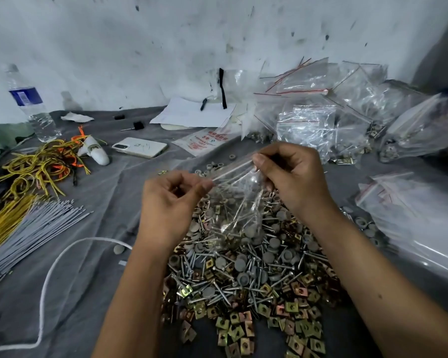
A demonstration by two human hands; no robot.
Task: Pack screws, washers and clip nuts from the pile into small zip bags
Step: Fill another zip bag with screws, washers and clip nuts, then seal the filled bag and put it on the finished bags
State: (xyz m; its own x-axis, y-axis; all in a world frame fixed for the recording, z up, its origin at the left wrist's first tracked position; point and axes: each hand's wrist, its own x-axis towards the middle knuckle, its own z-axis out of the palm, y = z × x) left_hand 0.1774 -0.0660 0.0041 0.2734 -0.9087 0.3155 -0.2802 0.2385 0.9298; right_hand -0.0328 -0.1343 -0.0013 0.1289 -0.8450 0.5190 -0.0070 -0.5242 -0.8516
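Head view: a clear bag (237, 202) holding screws is pinched at its top edge by the left hand (171, 202) and right hand (292, 177), held above the pile (246, 275) on the grey cloth (93, 267).

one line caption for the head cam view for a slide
Both hands pinch a filled zip bag above the hardware pile.

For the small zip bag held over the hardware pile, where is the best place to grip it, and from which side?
Grip the zip bag along its top strip, one end each, from above, as the left hand and right hand pinch it. The strip is flat and stiff, and the contents hang below, so the mouth stays uppermost over the pile.
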